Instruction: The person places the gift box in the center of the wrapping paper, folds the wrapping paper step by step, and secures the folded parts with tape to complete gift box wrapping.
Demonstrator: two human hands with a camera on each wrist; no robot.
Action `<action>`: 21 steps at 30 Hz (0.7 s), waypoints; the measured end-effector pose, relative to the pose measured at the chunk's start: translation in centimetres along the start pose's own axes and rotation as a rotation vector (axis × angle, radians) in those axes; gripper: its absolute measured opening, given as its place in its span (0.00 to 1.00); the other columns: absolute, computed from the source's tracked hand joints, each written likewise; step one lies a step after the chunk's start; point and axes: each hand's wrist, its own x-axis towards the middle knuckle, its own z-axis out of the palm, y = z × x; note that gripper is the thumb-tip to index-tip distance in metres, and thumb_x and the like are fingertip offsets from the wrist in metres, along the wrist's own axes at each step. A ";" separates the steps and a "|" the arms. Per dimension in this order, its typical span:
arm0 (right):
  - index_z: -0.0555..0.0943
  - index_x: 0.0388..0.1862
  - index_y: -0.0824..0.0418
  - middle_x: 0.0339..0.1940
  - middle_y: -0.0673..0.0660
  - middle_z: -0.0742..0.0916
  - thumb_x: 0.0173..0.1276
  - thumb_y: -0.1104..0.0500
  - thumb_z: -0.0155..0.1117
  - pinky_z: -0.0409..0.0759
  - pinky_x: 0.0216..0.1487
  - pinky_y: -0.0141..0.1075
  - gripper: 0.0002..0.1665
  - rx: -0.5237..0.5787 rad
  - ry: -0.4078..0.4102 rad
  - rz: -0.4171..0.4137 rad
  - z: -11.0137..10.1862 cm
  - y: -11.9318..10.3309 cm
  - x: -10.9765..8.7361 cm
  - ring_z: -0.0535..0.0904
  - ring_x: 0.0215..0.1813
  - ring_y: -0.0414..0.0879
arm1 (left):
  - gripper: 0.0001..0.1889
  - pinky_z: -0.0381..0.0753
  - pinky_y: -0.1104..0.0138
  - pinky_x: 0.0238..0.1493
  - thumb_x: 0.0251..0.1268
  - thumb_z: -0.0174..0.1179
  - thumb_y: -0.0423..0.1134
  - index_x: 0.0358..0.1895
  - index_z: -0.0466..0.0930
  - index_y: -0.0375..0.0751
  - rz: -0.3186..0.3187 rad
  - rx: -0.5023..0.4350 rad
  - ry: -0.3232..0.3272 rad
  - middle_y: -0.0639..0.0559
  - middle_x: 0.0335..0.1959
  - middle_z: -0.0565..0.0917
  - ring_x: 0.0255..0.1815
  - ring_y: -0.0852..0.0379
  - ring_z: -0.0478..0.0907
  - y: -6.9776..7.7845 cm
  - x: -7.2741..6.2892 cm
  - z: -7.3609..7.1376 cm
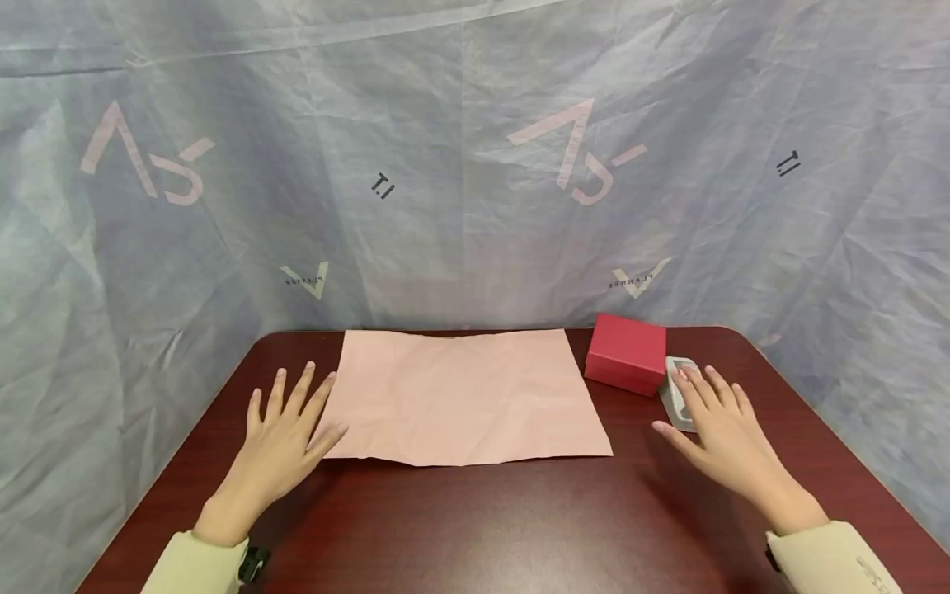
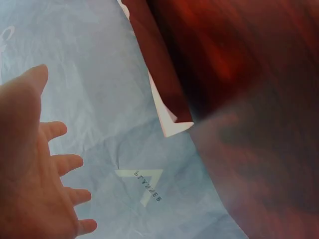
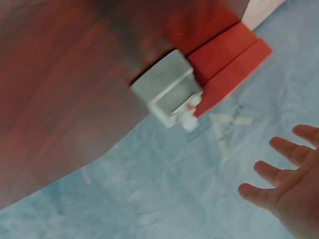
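Observation:
My left hand point(image 1: 275, 445) is held over the left side of the table with its fingers spread, holding nothing. Its fingertips are beside the left edge of a pink sheet of paper point(image 1: 463, 396) that lies flat, slightly creased. On the right, my right hand point(image 1: 731, 437) is also spread and holds nothing. Its fingers partly cover a small grey object point(image 1: 677, 400) shaped like a tape dispenser, with a white piece at one end. A red lidded box point(image 1: 627, 351) stands between that object and the paper. In the wrist views both hands show extended fingers, apart from the things.
The dark red-brown wooden table point(image 1: 475, 528) has rounded far corners. Behind it and along both sides hangs a grey-blue printed cloth point(image 1: 460, 206). The paper and the box lie close to the table's far edge.

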 end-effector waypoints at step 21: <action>0.76 0.54 0.64 0.51 0.61 0.82 0.48 0.50 0.70 0.65 0.59 0.55 0.35 -0.073 -0.016 -0.362 5.7 -6.6 4.1 0.74 0.56 0.58 | 0.29 0.57 0.40 0.60 0.60 0.55 0.55 0.64 0.67 0.48 0.136 0.009 -0.163 0.43 0.67 0.66 0.68 0.37 0.58 1.7 0.7 2.2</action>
